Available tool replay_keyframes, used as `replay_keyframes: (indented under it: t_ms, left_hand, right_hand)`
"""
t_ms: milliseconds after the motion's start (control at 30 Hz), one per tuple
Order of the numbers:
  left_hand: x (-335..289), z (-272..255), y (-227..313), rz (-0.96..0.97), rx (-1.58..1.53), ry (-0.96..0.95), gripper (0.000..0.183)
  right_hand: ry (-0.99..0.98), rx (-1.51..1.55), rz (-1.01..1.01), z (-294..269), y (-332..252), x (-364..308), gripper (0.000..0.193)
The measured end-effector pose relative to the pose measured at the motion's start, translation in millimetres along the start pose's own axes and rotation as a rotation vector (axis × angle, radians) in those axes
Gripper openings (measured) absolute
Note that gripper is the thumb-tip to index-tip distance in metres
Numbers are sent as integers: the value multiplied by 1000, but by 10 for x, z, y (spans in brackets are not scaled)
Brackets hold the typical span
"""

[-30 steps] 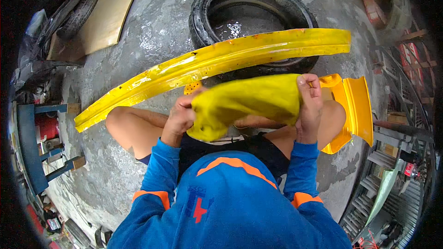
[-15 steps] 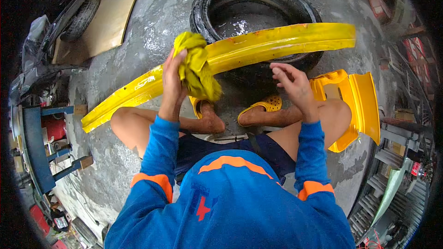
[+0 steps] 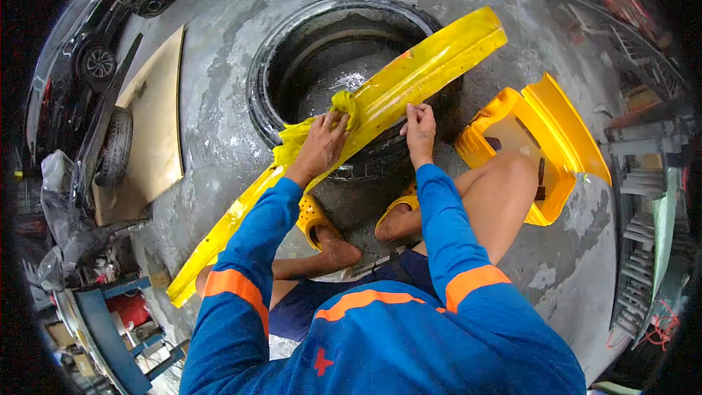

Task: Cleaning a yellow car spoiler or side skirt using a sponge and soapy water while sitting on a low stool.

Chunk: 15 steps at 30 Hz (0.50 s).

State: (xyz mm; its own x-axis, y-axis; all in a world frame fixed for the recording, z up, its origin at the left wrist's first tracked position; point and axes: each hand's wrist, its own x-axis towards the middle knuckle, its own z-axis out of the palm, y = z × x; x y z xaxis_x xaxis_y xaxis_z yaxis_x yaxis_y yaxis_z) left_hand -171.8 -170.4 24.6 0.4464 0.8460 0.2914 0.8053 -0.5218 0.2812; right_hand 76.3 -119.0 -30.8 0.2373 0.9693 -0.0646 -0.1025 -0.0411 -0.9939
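A long, glossy yellow trim panel (image 3: 431,62) slants from the lower left to the upper right, over a black tyre (image 3: 267,77) that lies on its side. My left hand (image 3: 322,145) presses a crumpled yellow-green cloth (image 3: 294,140) against the panel's middle, fingers spread over it. At the panel's near edge, right of the cloth, my right hand (image 3: 420,132) has its fingers closed on the rim. Scuffs and small dark marks show along the panel's surface.
A second, curved yellow plastic part (image 3: 556,153) stands by my right knee. To the left are a wooden board (image 3: 157,113), a loose tyre (image 3: 115,148) and a dark car (image 3: 69,80). A blue metal frame (image 3: 110,336) is lower left; grey slatted racks (image 3: 636,271) line the right.
The panel's right end has swung up and its left end down. My left hand has laid the cloth onto the panel. My right hand has come in to grip the near edge.
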Motion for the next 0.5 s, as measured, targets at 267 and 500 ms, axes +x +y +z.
replay_keyframes:
  t_ms: [267,500]
  left_hand:
    - [1683,486,316,166,-72,46,41]
    - [3334,956,852,243,-148,85,35]
  right_hand:
    - [40,4,-64,-15,151,145,25]
    - [19,210,26,-110,151,135,16]
